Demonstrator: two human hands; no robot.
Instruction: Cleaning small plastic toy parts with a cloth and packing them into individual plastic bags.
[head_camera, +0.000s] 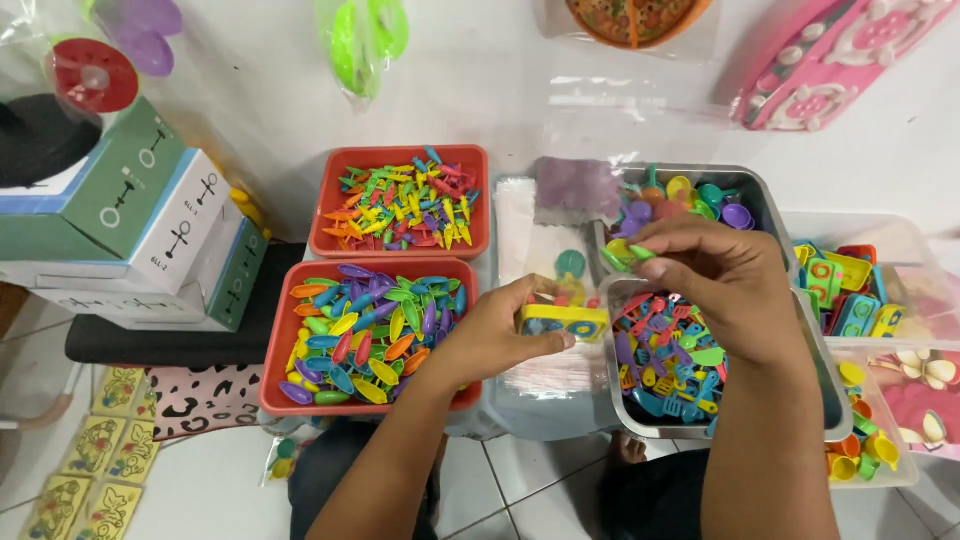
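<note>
Yellow toy block (562, 321) sits in L hand (495, 335), pinched, long axis horizontal, over clear bags. R hand (715, 280) is just right & above it, nipping a small green piece (641, 253) w/ fingertips.

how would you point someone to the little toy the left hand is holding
Start at the two red trays of bright plastic pieces left of centre; the nearer one holds oval, leaf-like bits. Just right of its rim, the left hand pinches a small yellow rectangular toy with blue markings over a stack of clear bags. Unlike the loose pieces around it, it is boxy and sits in no tray.
</note>
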